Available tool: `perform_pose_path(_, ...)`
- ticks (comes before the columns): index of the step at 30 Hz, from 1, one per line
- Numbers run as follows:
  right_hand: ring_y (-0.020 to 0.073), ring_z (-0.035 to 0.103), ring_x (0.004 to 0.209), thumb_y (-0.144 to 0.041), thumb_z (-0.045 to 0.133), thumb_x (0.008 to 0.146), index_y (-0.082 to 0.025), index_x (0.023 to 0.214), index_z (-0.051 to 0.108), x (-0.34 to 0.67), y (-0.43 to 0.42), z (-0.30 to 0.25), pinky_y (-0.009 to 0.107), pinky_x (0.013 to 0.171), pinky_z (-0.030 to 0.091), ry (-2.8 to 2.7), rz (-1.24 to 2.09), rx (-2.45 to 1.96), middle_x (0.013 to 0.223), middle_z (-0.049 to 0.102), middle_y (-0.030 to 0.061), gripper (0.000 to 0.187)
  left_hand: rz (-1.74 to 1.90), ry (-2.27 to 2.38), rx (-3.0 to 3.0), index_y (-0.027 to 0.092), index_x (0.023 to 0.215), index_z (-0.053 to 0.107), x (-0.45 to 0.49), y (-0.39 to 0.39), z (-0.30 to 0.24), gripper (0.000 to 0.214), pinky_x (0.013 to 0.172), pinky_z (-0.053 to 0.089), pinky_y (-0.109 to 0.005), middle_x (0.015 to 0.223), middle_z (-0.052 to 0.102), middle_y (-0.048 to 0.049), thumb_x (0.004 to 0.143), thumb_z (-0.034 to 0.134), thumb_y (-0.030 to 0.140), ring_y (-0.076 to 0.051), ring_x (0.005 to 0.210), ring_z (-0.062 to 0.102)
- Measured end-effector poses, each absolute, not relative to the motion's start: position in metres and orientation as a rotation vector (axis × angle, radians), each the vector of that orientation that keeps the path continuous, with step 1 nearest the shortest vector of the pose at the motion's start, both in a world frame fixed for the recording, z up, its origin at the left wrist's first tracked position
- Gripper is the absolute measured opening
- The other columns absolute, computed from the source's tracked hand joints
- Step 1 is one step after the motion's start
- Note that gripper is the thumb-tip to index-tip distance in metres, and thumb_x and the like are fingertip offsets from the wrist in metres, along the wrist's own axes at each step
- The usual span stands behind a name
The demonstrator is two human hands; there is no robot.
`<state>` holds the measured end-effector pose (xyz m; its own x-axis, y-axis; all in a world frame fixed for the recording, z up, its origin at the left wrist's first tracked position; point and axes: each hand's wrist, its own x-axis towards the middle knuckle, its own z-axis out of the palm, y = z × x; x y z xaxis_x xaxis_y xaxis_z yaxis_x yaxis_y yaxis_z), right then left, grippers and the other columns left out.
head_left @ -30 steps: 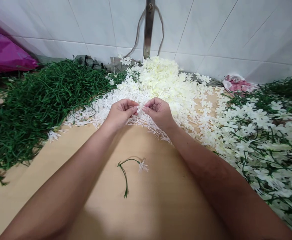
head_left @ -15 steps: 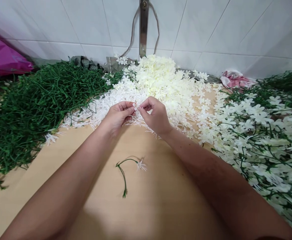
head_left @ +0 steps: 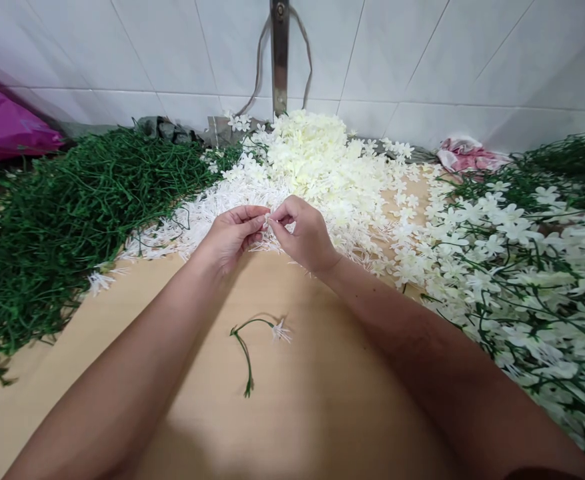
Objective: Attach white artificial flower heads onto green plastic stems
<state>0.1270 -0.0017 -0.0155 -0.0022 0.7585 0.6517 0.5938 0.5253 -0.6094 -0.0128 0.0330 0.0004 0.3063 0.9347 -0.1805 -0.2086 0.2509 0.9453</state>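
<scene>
Head view: small white artificial-flower piece [head_left: 267,219], mostly hidden by fingers, over the near edge of a loose white filament heap [head_left: 207,210]. Left hand [head_left: 236,235] and right hand [head_left: 303,233] both pinch it, thumb against forefinger, fingertips nearly meeting. Nearer, a bent green stem with white filament tip [head_left: 245,355] lies on smooth tan board [head_left: 272,420] between forearms. Dark-green stem pile [head_left: 87,193] borders left; white-petalled flowers [head_left: 515,267], right.

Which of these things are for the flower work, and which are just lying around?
Seem part of the work:
- small white piece pinched between left hand and right hand
- single stem with a white tip
- green stems
- white spiky strands
- cream petals
- flowered stems

Probably just lying about:
- bright pink bag
- crumpled pink-and-white cloth
</scene>
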Motion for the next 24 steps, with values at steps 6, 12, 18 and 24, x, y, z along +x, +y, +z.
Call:
perform_pose_path(6,0.0092,0.052,0.065,-0.016,0.058,0.077,-0.021,0.08,0.05,0.126,-0.001,-0.009,0.026,0.064,0.047,-1.501,0.585,-1.082,0.071,0.054,-0.0024,0.01,0.85,0.876,0.973,0.014,0.073,0.06,-0.016,0.031,0.006,0.016,0.048,0.044,-0.015,0.059,0.061,0.0024,0.064,0.074,0.012,-0.006,0.052,0.057)
perform_pose_path(12,0.0108,0.053,0.076,-0.018,0.063,0.073,-0.019,0.08,0.058,0.126,-0.002,-0.004,0.025,0.064,0.047,-1.546,0.657,-1.033,0.085,0.055,0.0014,0.009,0.83,0.877,1.051,0.013,0.073,0.062,-0.018,0.032,0.008,0.02,0.049,0.041,-0.016,0.058,0.061,0.001,0.06,0.077,0.018,-0.006,0.051,0.056)
perform_pose_path(18,0.0109,0.054,0.068,-0.02,0.066,0.073,-0.018,0.068,0.053,0.127,0.001,-0.005,0.027,0.065,0.046,-1.516,0.642,-1.031,0.071,0.057,-0.0009,0.014,0.824,1.081,1.414,0.016,0.071,0.06,-0.032,0.016,0.017,0.011,0.056,0.04,-0.022,0.06,0.059,0.0004,0.067,0.069,0.019,-0.01,0.057,0.055)
perform_pose_path(24,0.0073,0.051,0.058,-0.021,0.071,0.069,-0.018,0.067,0.053,0.131,0.008,-0.008,0.024,0.059,0.044,-1.287,1.077,-0.967,0.061,0.057,-0.0039,0.018,0.274,0.674,2.413,0.026,0.082,0.067,-0.086,-0.07,0.037,0.015,0.072,0.043,-0.024,0.097,0.064,-0.002,0.076,0.059,0.015,-0.015,0.086,0.057)
